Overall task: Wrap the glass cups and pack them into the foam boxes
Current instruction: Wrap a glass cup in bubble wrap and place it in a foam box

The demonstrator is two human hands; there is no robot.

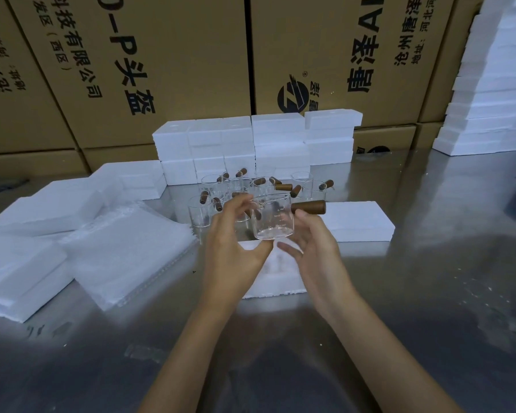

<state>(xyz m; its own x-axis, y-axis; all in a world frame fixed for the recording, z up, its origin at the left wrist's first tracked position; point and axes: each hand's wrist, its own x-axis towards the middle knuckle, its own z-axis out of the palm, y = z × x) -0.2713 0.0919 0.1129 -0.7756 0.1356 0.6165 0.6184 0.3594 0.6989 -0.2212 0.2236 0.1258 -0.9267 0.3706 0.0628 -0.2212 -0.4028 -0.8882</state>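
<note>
A: Start at the left; what lies on the bench (pixel 414 293)?

B: Flat foam lids (pixel 21 269) at the near left; just right of them a stack of foam wrap sheets (pixel 131 251); farther back, a block of stacked foam boxes (pixel 251 144) against the brown cartons (pixel 161 55).

A: And the loose cups?

B: A cluster of glass cups (pixel 221 189) with brown wooden handles stands upright in front of that block, handles pointing every which way.

A: The hands?

B: The left hand (pixel 233 248) is curled round the left side of the held cup (pixel 273 217), thumb under its base, fingers near the rim; the right hand (pixel 313 248) cups the right side and underside, fingers bent, thumb up by the handle.

A: Which way does it point?

B: It is held upright, mouth up, above an open foam box (pixel 277 278) at the near centre; its wooden handle (pixel 308 207) sticks out level to the right, so the long axis runs left to right; printed measuring marks face the person.

A: Farther right?

B: A foam lid (pixel 361 222) lies flat just beyond the right hand; a tall stack of white foam (pixel 489 84) rises at the far right.
</note>
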